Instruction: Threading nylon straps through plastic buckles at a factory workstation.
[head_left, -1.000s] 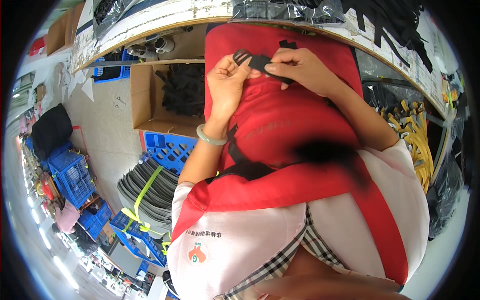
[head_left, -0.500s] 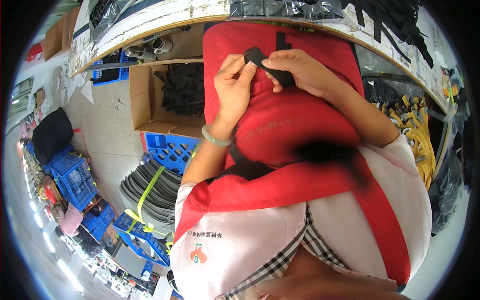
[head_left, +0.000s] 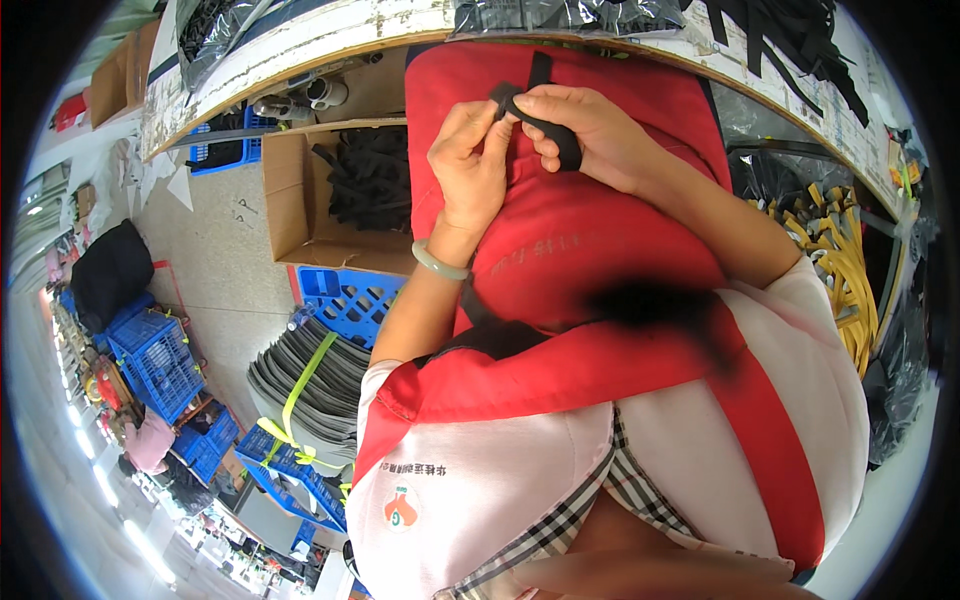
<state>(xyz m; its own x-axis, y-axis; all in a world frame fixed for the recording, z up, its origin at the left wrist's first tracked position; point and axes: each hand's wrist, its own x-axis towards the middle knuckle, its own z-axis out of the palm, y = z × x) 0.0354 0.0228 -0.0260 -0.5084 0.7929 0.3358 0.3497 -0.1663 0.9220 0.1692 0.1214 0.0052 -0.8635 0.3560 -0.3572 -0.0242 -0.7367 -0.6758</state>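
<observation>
A black webbing strap point(head_left: 568, 148) is held between my two hands, above the red apron point(head_left: 600, 215) over my lap. My left hand point(head_left: 470, 165) pinches one end between thumb and fingertips, where a small black folded or looped part shows. Close beside it, my right hand point(head_left: 592, 128) is closed on the strap with thumb and fingers. The strap curves down below the right fingers. Another stretch of black strap point(head_left: 540, 70) runs from the hands up towards the table edge. Whether a buckle sits in the pinch, I cannot tell.
A worn white table point(head_left: 390, 30) curves across the far side, with black straps point(head_left: 800, 45) at its right. Left of my lap stands an open cardboard box point(head_left: 288, 190) of black strips. Below it are a blue crate point(head_left: 350, 300) and a bundle of grey sheets point(head_left: 310, 380). Yellow straps point(head_left: 850, 265) hang at right.
The strap below my right hand has gone from lying flat to a rounded bend. Its far stretch has shifted left and straightened. Both hands stay close together with slight finger movement.
</observation>
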